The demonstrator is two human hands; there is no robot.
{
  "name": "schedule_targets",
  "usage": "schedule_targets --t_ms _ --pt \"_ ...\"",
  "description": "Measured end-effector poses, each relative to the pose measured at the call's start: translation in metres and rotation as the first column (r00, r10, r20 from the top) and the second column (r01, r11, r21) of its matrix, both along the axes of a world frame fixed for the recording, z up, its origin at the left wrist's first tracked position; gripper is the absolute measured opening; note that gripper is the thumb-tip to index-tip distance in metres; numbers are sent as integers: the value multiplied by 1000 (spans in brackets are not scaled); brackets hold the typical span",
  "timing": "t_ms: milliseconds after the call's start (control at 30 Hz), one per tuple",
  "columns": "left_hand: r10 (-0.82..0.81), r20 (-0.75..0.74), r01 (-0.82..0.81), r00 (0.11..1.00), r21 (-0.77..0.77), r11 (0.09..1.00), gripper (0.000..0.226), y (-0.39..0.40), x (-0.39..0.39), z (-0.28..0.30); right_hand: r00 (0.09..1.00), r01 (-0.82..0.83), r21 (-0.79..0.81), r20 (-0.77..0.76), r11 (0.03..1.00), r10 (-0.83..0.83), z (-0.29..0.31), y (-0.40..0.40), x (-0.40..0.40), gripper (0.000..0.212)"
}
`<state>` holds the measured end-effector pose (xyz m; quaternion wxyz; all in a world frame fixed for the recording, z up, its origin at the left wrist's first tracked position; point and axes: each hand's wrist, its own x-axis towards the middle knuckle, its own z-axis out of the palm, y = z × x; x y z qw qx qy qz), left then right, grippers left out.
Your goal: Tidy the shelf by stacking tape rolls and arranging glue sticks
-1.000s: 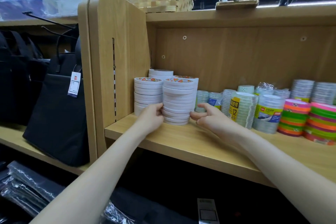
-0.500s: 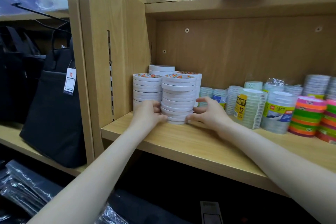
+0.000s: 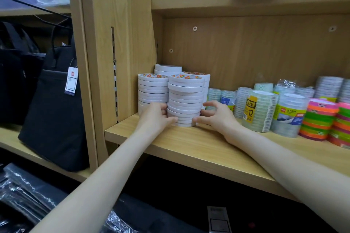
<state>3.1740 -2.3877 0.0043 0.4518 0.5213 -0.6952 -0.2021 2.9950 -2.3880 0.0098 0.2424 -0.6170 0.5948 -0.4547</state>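
white tape rolls [image 3: 184,100]; black bag [image 3: 55,111]; tan shelf [image 3: 189,145]

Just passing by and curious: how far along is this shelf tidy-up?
White tape rolls already stand in neat stacks by the shelf's left wall. Right now the left hand and right hand cup the base of the front stack, whose rolls sit slightly uneven. Left to do: the clear tape packs and colored rolls further right look loosely grouped. No glue sticks are in view.
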Motion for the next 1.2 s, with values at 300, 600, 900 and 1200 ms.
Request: schedule_targets --t_ms 300,600,900,1200 --pt "13 -76 -17 997 -48 999 32 3 0 0 974 -150 -84 161 985 162 0 -4 3 56" --pt "-6 -101 -3 995 -91 996 38 2 0 5 969 -154 -192 -220 969 111 2 -3 4 61" --pt "-6 -225 -21 974 -118 993 40 1 0 0 968 -209 -175 -175 962 178 1 -8 3 59" --pt "20 -212 -48 977 -125 991 30 -1 -2 4 979 -171 -141 -139 975 152 0 -7 -1 63"
